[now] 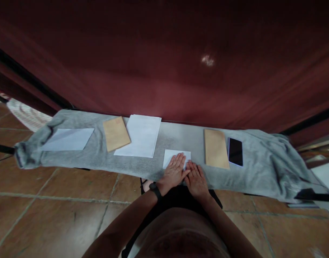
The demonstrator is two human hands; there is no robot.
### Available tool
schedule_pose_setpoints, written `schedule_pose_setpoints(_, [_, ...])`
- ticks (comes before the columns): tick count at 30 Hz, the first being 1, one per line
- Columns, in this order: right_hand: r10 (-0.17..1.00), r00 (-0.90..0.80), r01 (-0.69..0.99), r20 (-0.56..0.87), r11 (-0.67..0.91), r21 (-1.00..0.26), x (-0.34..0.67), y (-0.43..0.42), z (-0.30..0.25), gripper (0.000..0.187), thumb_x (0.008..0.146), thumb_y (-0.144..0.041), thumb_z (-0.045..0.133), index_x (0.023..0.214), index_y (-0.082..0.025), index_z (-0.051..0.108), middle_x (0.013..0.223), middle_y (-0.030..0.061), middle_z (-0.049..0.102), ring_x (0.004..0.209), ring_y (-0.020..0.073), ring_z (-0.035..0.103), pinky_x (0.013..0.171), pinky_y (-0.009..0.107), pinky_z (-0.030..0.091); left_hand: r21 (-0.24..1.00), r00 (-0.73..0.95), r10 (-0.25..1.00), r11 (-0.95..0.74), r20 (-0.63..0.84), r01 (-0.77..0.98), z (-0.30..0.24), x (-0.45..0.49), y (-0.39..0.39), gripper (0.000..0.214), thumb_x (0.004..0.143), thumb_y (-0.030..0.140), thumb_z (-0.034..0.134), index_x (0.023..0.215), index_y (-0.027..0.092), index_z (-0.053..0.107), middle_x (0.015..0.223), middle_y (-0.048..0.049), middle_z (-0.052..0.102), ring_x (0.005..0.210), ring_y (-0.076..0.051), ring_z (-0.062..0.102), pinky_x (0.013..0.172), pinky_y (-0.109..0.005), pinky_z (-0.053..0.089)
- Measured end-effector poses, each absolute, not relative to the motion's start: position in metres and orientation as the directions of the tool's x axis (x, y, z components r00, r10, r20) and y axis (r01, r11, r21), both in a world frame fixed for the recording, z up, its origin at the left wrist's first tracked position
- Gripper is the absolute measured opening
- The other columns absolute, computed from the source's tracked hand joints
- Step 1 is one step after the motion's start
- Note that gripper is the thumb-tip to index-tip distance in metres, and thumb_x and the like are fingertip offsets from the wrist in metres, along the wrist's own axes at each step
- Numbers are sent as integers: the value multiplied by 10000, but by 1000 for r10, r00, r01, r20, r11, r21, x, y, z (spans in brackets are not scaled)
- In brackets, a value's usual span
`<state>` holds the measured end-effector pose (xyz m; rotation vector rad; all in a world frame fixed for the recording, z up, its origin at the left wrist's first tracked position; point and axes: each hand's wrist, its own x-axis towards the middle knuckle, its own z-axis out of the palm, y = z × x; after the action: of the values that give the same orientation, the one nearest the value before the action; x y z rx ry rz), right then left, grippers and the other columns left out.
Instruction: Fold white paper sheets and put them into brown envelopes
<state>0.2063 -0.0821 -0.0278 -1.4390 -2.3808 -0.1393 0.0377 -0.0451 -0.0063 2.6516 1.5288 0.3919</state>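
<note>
A small white sheet of paper, perhaps folded, lies on the grey cloth in front of me. My left hand rests flat on it with the fingers stretched out. Beside it, my right hand lies flat at the paper's lower right edge, its fingers stretched forward. The thumbs meet or nearly meet. Part of the paper is hidden beneath the hands. Left of them lies a stack of larger white sheets, with a brown envelope partly on top of it.
A second brown envelope and a smartphone lie to the right. Another white sheet is at the far left. The cloth covers a long narrow surface against a dark red panel. Tiled floor shows below.
</note>
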Motion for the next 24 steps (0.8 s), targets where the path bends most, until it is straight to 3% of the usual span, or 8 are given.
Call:
schedule_pose_setpoints(5, [846, -401, 879, 352, 464, -112, 206, -84, -26, 504, 1054, -312, 404, 1505, -92, 443, 1527, 161, 490, 1439, 278, 429, 1208, 497, 295, 147, 416, 889, -445, 192, 883, -10, 26, -36, 731, 1031, 568, 343, 1546, 50, 305, 1630, -197, 298, 1543, -275, 207, 1253, -483, 227])
schedule_pose_setpoints(12, [878, -385, 885, 285, 438, -155, 199, -65, -12, 524, 1070, -344, 352, 1507, -66, 432, 1539, 151, 477, 1450, 265, 414, 1224, 487, 274, 123, 332, 920, -362, 208, 924, -13, 5, -33, 637, 1044, 421, 337, 1578, 83, 256, 1616, -184, 337, 1532, -274, 243, 1246, -510, 235])
schedule_pose_setpoints(17, [872, -398, 873, 286, 456, -176, 175, -36, -7, 504, 1061, -317, 366, 1519, -118, 432, 1564, 123, 448, 1465, 255, 393, 1216, 489, 289, 115, 360, 914, -384, 188, 916, -10, 4, -33, 612, 1020, 336, 403, 1589, 154, 270, 1654, -161, 253, 1533, -292, 236, 1239, -520, 248])
schedule_pose_setpoints(21, [874, -381, 881, 301, 442, -167, 168, -28, -15, 533, 1047, -329, 412, 1550, -154, 386, 1563, 147, 443, 1453, 267, 413, 1184, 505, 329, 119, 361, 915, -384, 180, 915, -9, 4, -33, 619, 1001, 282, 416, 1595, 192, 265, 1662, -141, 235, 1533, -287, 239, 1242, -527, 237])
schedule_pose_setpoints(24, [871, -358, 886, 335, 431, -172, 173, -29, -22, 573, 1043, -360, 422, 1563, -128, 353, 1569, 172, 426, 1450, 294, 413, 1179, 517, 323, 128, 346, 920, -371, 183, 920, -10, 4, -33, 591, 1015, 295, 384, 1581, 154, 294, 1646, -150, 278, 1531, -278, 247, 1244, -510, 243])
